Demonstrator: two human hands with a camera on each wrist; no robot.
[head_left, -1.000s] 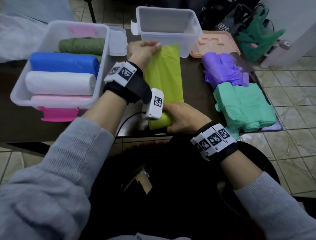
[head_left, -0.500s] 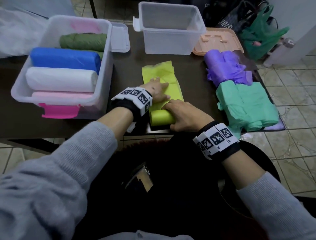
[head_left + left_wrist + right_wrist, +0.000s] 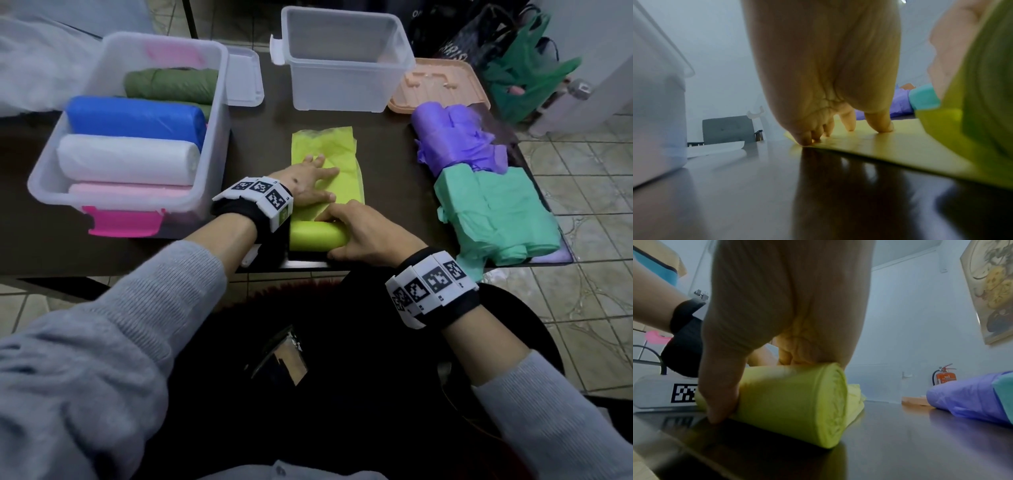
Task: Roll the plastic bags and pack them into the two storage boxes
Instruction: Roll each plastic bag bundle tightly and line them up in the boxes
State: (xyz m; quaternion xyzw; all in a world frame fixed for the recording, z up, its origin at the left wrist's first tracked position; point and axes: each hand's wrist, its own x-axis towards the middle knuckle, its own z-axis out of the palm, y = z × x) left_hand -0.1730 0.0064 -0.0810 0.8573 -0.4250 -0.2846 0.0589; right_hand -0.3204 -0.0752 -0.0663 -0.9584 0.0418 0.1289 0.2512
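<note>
Your yellow-green bag (image 3: 325,164) lies on dark desk (image 3: 387,144) before empty storage box (image 3: 346,65), near end rolled tight. Your right hand (image 3: 363,233) grip clasps roll; left hand (image 3: 310,181) presses flat, fingers spread.

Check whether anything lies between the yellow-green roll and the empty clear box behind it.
Nothing visible does. Between the yellow-green roll and the empty clear box lie only the bag's own unrolled length, pressed flat by the left hand, and bare tabletop. The right hand grips the roll.
</note>
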